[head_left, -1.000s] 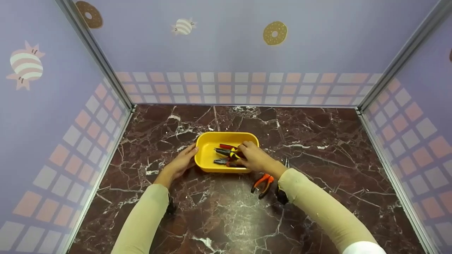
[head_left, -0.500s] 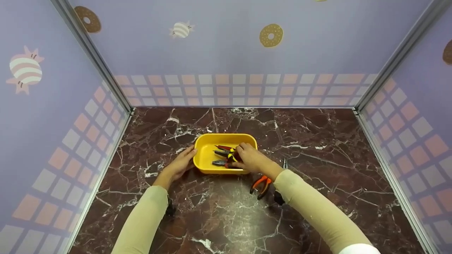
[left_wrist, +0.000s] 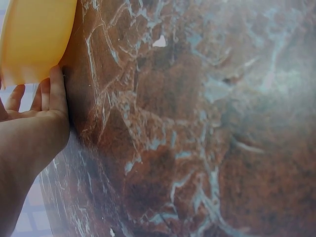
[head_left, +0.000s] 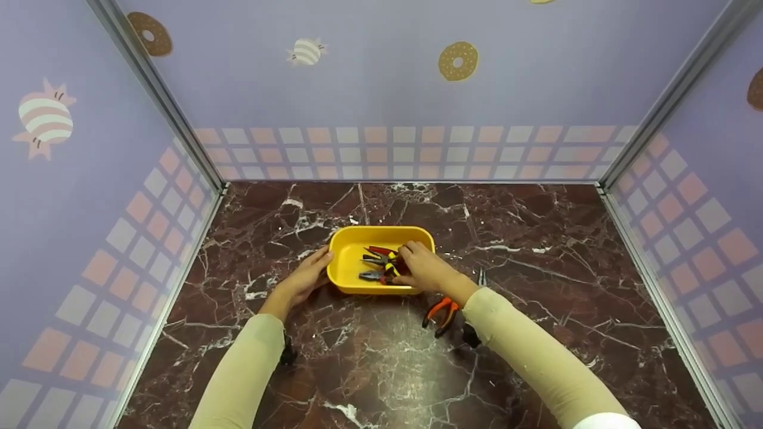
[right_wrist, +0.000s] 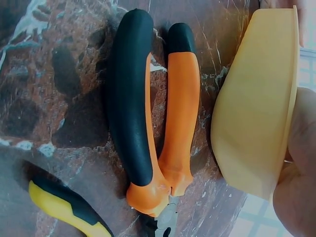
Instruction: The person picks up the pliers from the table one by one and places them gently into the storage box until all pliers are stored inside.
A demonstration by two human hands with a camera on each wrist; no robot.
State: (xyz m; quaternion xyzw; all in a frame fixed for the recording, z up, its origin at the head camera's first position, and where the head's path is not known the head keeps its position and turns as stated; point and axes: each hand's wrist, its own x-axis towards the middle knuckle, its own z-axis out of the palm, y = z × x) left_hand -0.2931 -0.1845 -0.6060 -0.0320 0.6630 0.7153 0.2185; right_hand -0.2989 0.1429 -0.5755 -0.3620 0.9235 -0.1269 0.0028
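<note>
A yellow plastic bin (head_left: 340,271) stands on the dark marbled table. My left hand (head_left: 304,275) rests against its left end, and the left wrist view shows extended fingers (left_wrist: 58,91) touching the outer wall. My right hand (head_left: 430,271) reaches over the right end and holds black-and-yellow-handled pliers (head_left: 391,270) inside the bin; its fingertips are partly hidden. Beside these lie red-handled pliers (head_left: 381,250) and another pair with dark jaws (head_left: 371,276). Orange-and-black pliers (right_wrist: 182,108) lie on the table below the right wrist.
Metal plier jaws (head_left: 481,277) show past the right forearm, the remainder hidden. In the right wrist view a yellow-and-black handle (right_wrist: 59,203) lies near the orange pair. Patterned lilac walls (head_left: 369,89) enclose the table at the back and both sides.
The right hand has lowered slightly with the black-and-yellow pliers, whose jaws now look more spread in the bin. The left hand stays at the bin's end.
</note>
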